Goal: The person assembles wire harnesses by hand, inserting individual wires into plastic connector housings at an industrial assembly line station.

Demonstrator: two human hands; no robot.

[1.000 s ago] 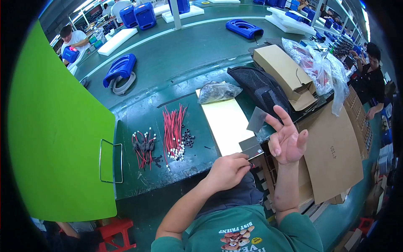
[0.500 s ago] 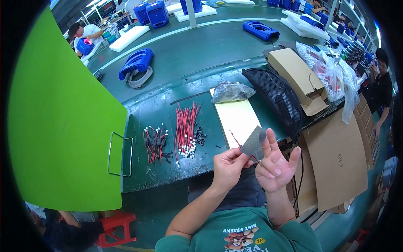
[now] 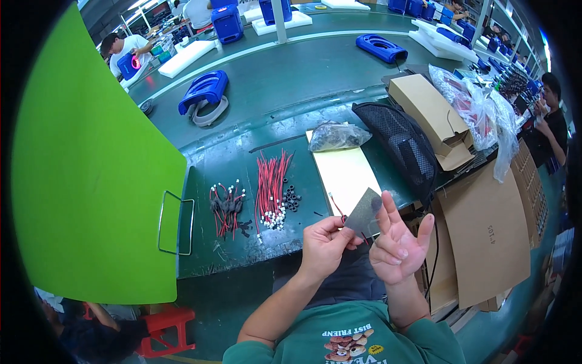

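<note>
My left hand point(image 3: 323, 246) is closed, with thumb and fingers pinching a thin grey sheet point(image 3: 362, 213) and a short red and black wire point(image 3: 337, 209) with a small white connector. My right hand point(image 3: 400, 249) is beside the sheet, palm up. Some of its fingers are stretched out and others half curled; its fingertips are at the sheet's edge, by a dark round patch. On the green bench lie a bundle of red wires with white connectors point(image 3: 273, 188), several small black rings point(image 3: 292, 199) and a cluster of wires with black wrapping point(image 3: 228, 207).
A bright green panel point(image 3: 103, 170) with a metal handle stands left. A pale board point(image 3: 345, 176) bears a bag of dark parts point(image 3: 337, 136). Right are a black mesh bag point(image 3: 400, 142) and cardboard boxes point(image 3: 427, 112). Blue housings point(image 3: 207, 88) stand beyond; other people work nearby.
The grey sheet has turned a little and shows more of its face. My left hand has shifted slightly left; my right hand has barely moved.
</note>
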